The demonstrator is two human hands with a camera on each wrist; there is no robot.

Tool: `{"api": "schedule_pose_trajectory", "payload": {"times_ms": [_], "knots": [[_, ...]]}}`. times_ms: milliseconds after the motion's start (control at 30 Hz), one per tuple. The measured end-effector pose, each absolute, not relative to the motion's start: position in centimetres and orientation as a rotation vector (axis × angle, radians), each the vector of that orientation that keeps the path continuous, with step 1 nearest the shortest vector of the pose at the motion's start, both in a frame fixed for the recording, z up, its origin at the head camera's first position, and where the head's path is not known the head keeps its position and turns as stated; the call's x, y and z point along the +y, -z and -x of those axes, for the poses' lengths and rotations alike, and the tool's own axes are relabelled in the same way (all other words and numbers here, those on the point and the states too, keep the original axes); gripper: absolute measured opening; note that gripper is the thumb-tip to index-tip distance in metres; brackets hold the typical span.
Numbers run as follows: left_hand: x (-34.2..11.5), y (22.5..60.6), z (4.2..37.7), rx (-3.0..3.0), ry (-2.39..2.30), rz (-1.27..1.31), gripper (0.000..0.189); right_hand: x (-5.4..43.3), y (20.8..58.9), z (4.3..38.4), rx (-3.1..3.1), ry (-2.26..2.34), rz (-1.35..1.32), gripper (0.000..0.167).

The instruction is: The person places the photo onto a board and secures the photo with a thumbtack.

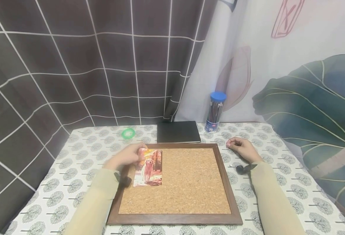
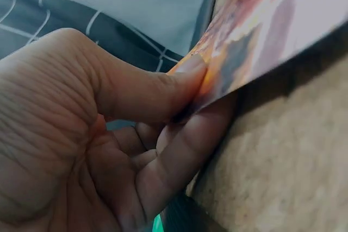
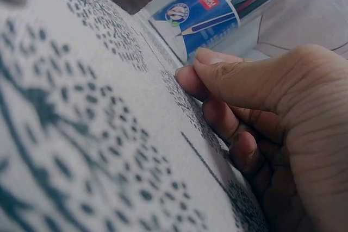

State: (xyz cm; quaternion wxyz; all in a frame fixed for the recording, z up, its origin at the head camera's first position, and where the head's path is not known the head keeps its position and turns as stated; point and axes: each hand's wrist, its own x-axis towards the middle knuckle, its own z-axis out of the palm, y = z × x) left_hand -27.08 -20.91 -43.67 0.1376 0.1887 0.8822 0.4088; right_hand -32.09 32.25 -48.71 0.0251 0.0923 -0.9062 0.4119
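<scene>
Nearest the camera, a pale left sleeve (image 1: 85, 205) comes in low at about eight o'clock of the corkboard (image 1: 193, 186), crossing the desk (image 1: 40, 209) with its tree-print cover. It ends in the left hand (image 1: 128, 155), over the board's frame at ten o'clock. Thumb and fingers are clamped on the edge of a dog photo (image 1: 147, 168); the left wrist view shows that edge bowed up, with shadow on the cork beneath it. A roll of green tape (image 1: 123, 134) lies on the desk between ten and eleven o'clock.

The photo sits over the cork at ten o'clock of the board's middle, dog upright, no pin or tape visible on it. Placing it appears to be the step in hand. As I judge it, the next move calls for squaring its sides with the frame and pressing the lifted edge flat before the grip loosens, since the sheet could slide or spring up.

Past twelve o'clock, a black notebook (image 1: 178, 132) lies just beside the frame; at one o'clock stands a blue-lidded tub of pencils (image 1: 216, 112). At two o'clock the right hand (image 1: 244, 149) rests on the desk, loosely curled, thumb and forefinger together, with nothing visible between them. The right sleeve (image 1: 273, 199) lies behind it.
</scene>
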Motion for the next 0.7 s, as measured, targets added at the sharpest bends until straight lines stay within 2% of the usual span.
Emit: {"api": "schedule_pose_trajectory", "payload": {"times_ms": [467,700], "knots": [[-20.5,43.5,27.0,2.778,-0.917,-0.660,0.050,32.2,48.7,32.3,-2.746,-1.307,-0.350,0.029],[-20.7,43.3,26.8,2.794,-0.894,-0.655,0.045,31.6,47.4,32.2,-2.718,-1.412,-0.408,0.029]]}}
